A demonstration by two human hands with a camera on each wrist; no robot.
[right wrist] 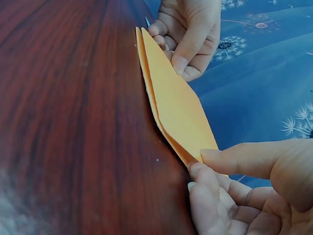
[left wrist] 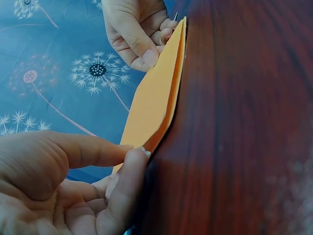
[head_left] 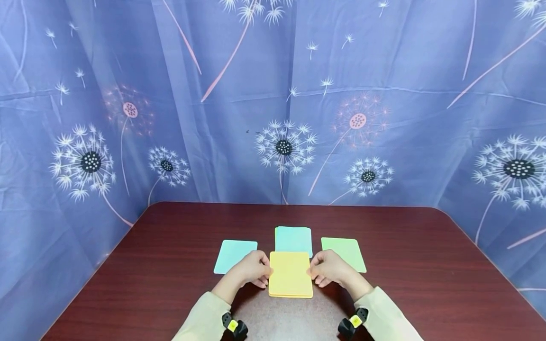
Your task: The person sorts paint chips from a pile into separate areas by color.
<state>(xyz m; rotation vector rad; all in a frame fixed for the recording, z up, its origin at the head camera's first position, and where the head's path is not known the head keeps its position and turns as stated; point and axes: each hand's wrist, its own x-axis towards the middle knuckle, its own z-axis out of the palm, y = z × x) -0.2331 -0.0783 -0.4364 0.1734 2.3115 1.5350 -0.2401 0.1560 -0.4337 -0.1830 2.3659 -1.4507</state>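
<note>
Head view has a yellow card [head_left: 290,273] between the two hands, its side edges pinched between thumb and fingers by the left hand [head_left: 252,268] and the right hand [head_left: 332,268]. Just under the gripped card lies a second yellow layer; both wrist views show a narrow gap between them along the edge nearest the person. Directly beyond the grip is a light-blue card [head_left: 294,239], with a sliver of green showing under its left edge. Beside the left hand, on its outer side, lies another blue card [head_left: 228,255]; beyond the right hand, a green card [head_left: 343,250]. Beneath the grip is the dark red-brown table [head_left: 170,265], and past its far edge hangs a blue dandelion-print curtain [head_left: 230,118].
</note>
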